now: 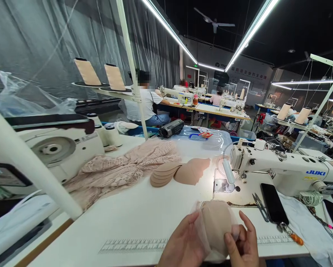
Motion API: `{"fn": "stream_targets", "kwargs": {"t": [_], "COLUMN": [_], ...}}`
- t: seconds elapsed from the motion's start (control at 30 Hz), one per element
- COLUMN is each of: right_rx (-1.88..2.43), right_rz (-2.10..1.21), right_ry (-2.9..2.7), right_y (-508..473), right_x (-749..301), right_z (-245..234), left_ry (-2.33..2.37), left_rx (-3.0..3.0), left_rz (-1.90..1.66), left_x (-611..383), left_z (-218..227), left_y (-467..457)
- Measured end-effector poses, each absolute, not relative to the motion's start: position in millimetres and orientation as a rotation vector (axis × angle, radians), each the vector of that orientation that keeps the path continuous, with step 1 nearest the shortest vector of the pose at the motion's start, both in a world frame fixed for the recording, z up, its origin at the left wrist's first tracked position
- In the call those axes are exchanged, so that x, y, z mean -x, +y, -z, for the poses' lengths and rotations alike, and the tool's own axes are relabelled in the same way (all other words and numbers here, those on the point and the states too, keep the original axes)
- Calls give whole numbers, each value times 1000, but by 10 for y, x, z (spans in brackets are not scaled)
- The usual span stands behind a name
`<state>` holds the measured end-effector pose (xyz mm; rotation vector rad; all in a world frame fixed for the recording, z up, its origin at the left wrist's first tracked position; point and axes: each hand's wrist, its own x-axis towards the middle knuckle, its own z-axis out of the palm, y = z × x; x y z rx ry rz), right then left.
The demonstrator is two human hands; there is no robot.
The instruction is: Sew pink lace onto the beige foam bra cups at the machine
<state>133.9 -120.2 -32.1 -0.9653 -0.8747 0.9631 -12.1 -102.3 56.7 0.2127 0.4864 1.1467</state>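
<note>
Between my two hands, over the table's front edge, is a beige bra cup (216, 224) with sheer pale fabric around its rim. My left hand (181, 239) cradles it from the left, the thumb against the sheer edge. My right hand (241, 241) pinches its right side between thumb and fingers, the index finger raised. Beyond them on the white table lie a fanned stack of beige cup pieces (163, 174) and a second group of flat beige pieces (192, 170). A sewing machine (280, 163) with its lamp lit stands just past my right hand.
Crumpled beige lace (127, 167) spreads across the table's left. Thread snips (261, 207), a black phone (274, 203) and white cloth (305, 222) lie at right. A printed ruler (135, 245) runs along the front. Another machine (57, 152) stands left; a person (148, 102) sits farther back.
</note>
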Motion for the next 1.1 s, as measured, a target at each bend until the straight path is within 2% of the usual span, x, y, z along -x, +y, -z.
{"fn": "stream_targets", "kwargs": {"t": [0.27,0.53,1.1], "right_rx": [932,848,907], "right_rz": [-1023,-1168,-1120], "right_ry": [-900,-941,-951], "right_y": [-1253,-1267,-1219], "right_x": [-1446,-1575,-1493], "right_z": [391,218,199], "left_ry": [743,782,733], "left_rx": [-473,-496,-426], "left_rz": [-1306,-1329,-1284], "left_x": [-118,-222,-52], "left_z": [-736,-805,-758], "left_y": [-1105,-1220,-1162]}}
